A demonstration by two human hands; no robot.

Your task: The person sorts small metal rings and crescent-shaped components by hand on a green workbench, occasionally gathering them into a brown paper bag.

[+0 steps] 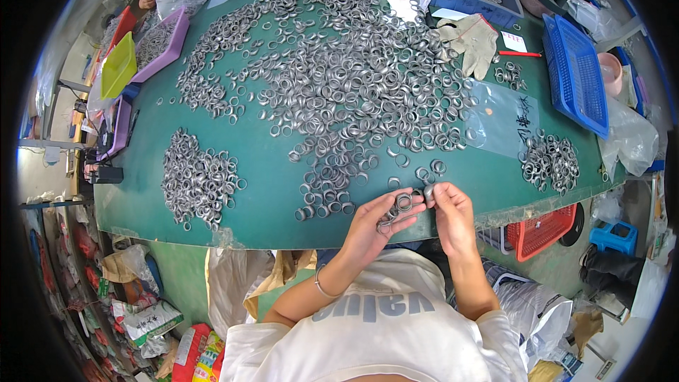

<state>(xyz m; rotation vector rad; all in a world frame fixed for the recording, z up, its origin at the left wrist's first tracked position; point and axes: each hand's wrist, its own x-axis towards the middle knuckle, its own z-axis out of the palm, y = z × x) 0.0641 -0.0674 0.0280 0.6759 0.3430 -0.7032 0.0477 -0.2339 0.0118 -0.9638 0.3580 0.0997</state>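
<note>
So what we've got here is a big green-topped work table (269,191) that pretty much fills the view, and we'll place everything off that. Spread over the middle of the table is a huge loose heap of small silver metal rings (346,78), thinning out as it comes toward the near edge, which looks to us like it's just been raked close enough to grab from. Toward the table's left side sits a smaller separate pile of the same rings (198,180), well apart from the main heap, and another little cluster of rings (550,163) lies near the right edge, so our guess is those are sorted batches kept from mixing. At the right end of the table there's a blue plastic mesh basket (576,74), at the far left a purple plastic tray (166,46) with more rings in it, and a pale cloth work glove (470,39) lying near the far side. Over the near edge, our left hand (378,230) is cupped palm-up, holding a small handful of rings (397,206), probably so they stay put while being checked. Our right hand (453,216) is just beside it, fingertips pinched narrow on a single ring (428,193), lifted up close by the handful.
</note>
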